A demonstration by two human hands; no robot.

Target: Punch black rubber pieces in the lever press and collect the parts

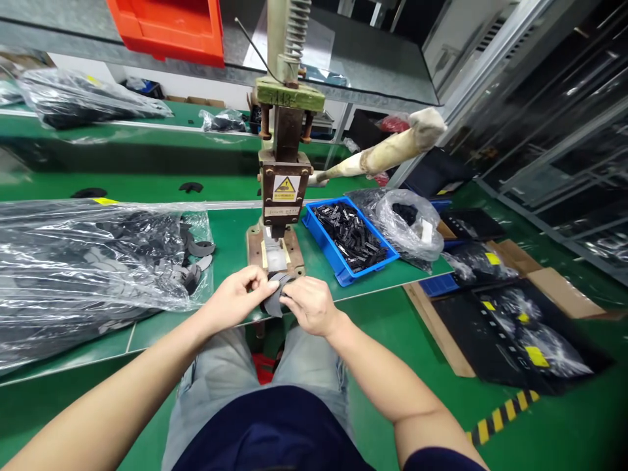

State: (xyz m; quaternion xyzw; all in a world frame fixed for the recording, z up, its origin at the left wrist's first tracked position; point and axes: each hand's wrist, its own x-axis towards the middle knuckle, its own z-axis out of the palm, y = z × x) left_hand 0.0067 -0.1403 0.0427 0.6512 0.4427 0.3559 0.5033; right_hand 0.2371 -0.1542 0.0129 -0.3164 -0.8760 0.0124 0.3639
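My left hand [241,292] and my right hand [310,303] meet at the near edge of the green table [230,229]. Both pinch a dark grey curved flat piece [275,296] between them. The fingers of each hand are closed on it. Just behind the hands stands a hand press [285,176] with a yellow warning label, its base plate [275,252] right beyond the piece. The press lever [387,150], wrapped in pale tape, sticks out to the right.
A large clear plastic bag [83,261] of dark curved pieces lies on the left. A blue tray [350,239] of small black parts and a smaller bag [407,222] sit right of the press. Cardboard and bagged parts [515,320] lie on the floor. An orange bin [171,26] hangs overhead.
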